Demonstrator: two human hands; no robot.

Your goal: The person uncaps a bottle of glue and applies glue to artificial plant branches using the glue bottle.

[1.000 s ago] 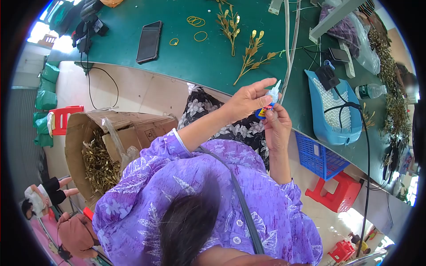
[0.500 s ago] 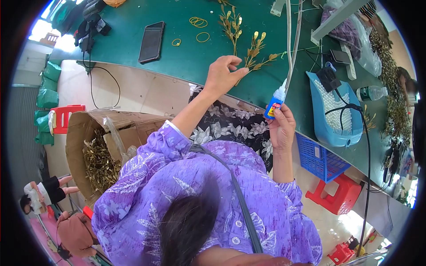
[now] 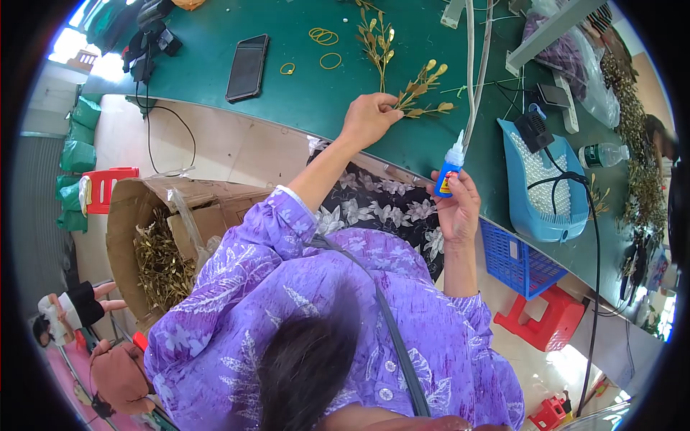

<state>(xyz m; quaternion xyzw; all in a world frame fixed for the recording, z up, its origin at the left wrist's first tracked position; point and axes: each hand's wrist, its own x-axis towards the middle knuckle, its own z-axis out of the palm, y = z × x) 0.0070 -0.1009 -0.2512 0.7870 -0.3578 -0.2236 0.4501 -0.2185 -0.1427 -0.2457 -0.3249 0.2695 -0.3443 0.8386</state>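
My left hand (image 3: 369, 120) pinches the stem end of a golden leafy sprig (image 3: 420, 89) over the green table (image 3: 302, 86). A second golden sprig (image 3: 376, 44) lies just above, its stem running down toward my fingers. My right hand (image 3: 458, 206) is wrapped round a small blue glue bottle (image 3: 447, 174), whose clear nozzle points up. The bottle is upright near the table's front edge, right of my left hand. Yellow rings (image 3: 323, 36) and a dark phone (image 3: 246, 67) lie to the left.
A blue tray of white beads (image 3: 544, 176), a plastic bottle (image 3: 604, 155) and cables are on the right. Below the edge are a blue basket (image 3: 519, 258) and a red stool (image 3: 544, 317). A cardboard box of sprigs (image 3: 129, 251) stands left; people are at lower left.
My left hand has left the glue bottle, reached left to the table and taken hold of the lower sprig, which has turned slightly. My right hand keeps the bottle, slightly farther right.
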